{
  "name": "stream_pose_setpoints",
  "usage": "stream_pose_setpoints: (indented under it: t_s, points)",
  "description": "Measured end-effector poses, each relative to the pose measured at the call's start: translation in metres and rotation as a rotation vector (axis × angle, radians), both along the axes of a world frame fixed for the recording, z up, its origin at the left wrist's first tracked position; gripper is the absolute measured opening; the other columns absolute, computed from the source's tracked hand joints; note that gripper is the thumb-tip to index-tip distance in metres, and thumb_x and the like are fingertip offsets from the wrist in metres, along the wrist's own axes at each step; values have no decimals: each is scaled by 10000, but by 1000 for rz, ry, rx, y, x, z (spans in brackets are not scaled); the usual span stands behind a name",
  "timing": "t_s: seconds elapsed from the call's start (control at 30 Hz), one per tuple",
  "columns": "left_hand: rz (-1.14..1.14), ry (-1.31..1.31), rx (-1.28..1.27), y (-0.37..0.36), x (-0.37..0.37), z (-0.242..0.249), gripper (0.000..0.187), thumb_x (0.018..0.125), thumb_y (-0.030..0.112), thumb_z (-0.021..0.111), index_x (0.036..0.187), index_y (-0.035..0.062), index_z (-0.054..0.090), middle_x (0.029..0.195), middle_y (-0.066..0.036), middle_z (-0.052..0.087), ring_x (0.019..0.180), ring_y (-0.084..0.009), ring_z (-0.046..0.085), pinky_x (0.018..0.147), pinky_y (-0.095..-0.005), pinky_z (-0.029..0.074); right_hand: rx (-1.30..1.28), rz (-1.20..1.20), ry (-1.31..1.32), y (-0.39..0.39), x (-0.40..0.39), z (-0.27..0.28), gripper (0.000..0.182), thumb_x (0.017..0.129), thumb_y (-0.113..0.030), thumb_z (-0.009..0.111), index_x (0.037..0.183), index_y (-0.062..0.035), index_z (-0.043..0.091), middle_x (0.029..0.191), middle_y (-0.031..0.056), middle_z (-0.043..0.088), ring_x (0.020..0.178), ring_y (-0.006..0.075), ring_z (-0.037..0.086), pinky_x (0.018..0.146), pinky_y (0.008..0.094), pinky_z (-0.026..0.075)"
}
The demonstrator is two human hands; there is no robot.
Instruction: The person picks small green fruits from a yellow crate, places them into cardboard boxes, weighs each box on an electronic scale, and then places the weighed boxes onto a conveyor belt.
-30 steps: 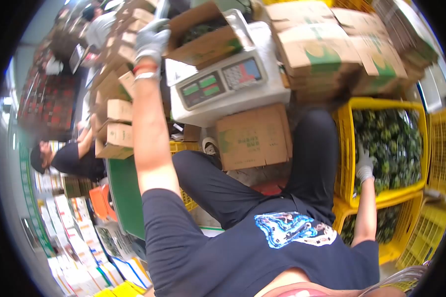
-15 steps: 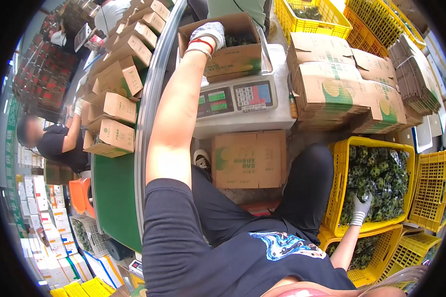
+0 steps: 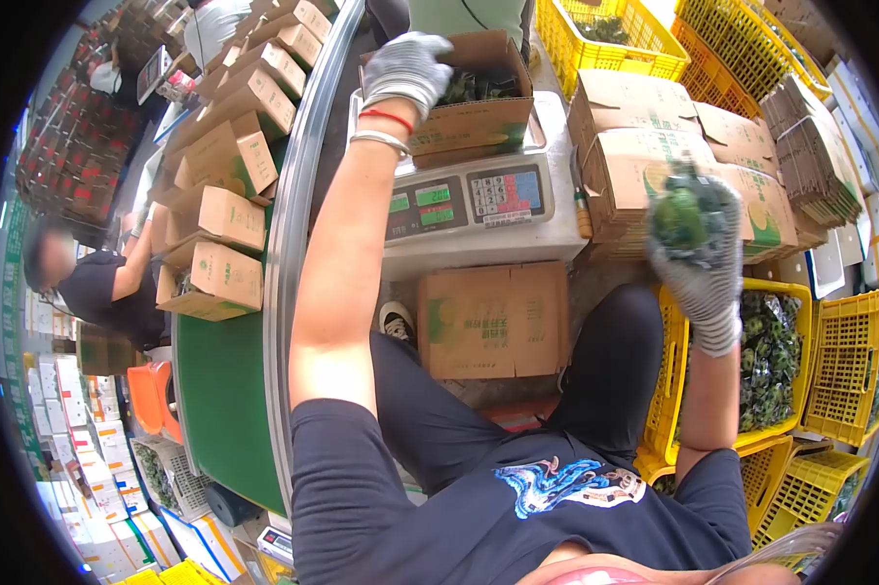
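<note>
My left hand (image 3: 408, 74), in a striped glove, is at the left side of an open carton (image 3: 474, 125); its fingers reach over the rim with nothing visible in them. Dark green bagged items (image 3: 488, 86) lie in that carton, which stands on a digital scale (image 3: 459, 203). Raised at the right, my right hand (image 3: 703, 268) grips a clear bag of green produce (image 3: 681, 219) in front of the flattened cartons (image 3: 654, 156). Below it, a yellow crate (image 3: 807, 366) holds many similar bags (image 3: 769, 361).
On the left, a green conveyor (image 3: 225, 390) with a metal rail (image 3: 288, 253) carries several open cartons (image 3: 230, 278). A co-worker (image 3: 118, 288) is beyond it. A flat carton (image 3: 493, 322) lies between my legs. More yellow crates (image 3: 844, 375) are at the right.
My right hand has risen from the yellow crate, bringing up a bag of green produce. My left hand has shifted slightly at the carton's left side.
</note>
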State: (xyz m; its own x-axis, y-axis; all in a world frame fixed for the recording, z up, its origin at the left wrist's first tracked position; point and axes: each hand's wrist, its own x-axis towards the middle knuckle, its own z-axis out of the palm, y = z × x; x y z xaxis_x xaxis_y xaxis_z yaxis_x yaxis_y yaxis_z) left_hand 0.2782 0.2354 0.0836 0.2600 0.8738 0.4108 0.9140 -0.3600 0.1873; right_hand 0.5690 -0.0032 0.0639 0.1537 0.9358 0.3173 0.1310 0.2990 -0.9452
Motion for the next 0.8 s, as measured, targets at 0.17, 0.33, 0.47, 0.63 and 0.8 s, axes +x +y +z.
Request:
stream_pose_setpoints:
  t_s: [0.17,0.33,0.47,0.63,0.8]
  points:
    - [-264,314,-196,12,54,2,333,729,162,639,1058,119,665,1092,-117,635,1000,-297,604,898,-357,470,180,97,-440,6,-42,11,676,688,7,729,1252,-77,366,1074,143,564,977,212,588,837,323,496]
    - [-202,151,-165,25,51,7,251,744,215,662,973,119,697,940,-120,677,900,-282,636,808,-353,496,131,169,-201,38,-50,39,668,713,-79,761,1264,-74,384,1109,150,581,989,228,599,849,329,490]
    - [-32,-485,43,-14,-5,21,211,760,193,640,949,113,692,875,-145,672,842,-294,651,786,-347,510,323,134,-416,116,-69,64,611,760,-227,726,1274,-93,423,1138,139,587,1011,252,600,861,337,490]
    - [203,-606,254,-37,-42,0,153,777,220,666,878,105,665,825,-108,679,793,-283,651,727,-361,502,-1,-116,-997,190,-105,56,599,758,-330,693,1270,-125,458,1168,107,587,1029,265,599,902,345,470]
    - [51,-918,392,-54,-50,-11,108,797,128,676,887,75,652,793,-92,665,725,-215,638,694,-310,496,247,-44,-784,178,-93,44,414,782,-261,664,1132,-54,590,1084,127,638,1031,266,598,893,334,466]
